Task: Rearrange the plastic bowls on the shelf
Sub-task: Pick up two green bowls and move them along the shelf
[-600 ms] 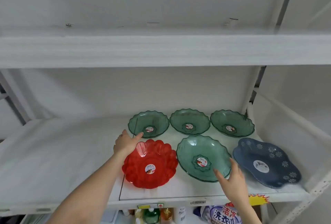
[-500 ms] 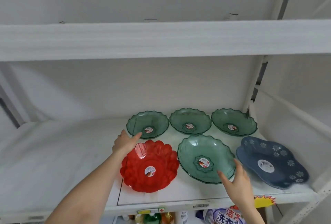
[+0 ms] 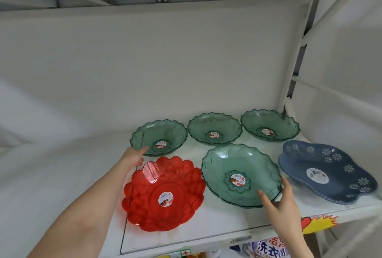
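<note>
Left hand rests spread on the red bowl; right hand pinches the front green bowl near the shelf edge; best lifted level.

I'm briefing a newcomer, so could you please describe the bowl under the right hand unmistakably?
On the white shelf, find the front row. The large green bowl sits mid-row, between the red bowl and blue dish, right hand on its rim; it outsizes the green bowls behind.

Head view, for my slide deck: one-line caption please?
Left hand on scalloped red plastic bowl, right hand gripping large green plastic bowl on white shelf.
</note>
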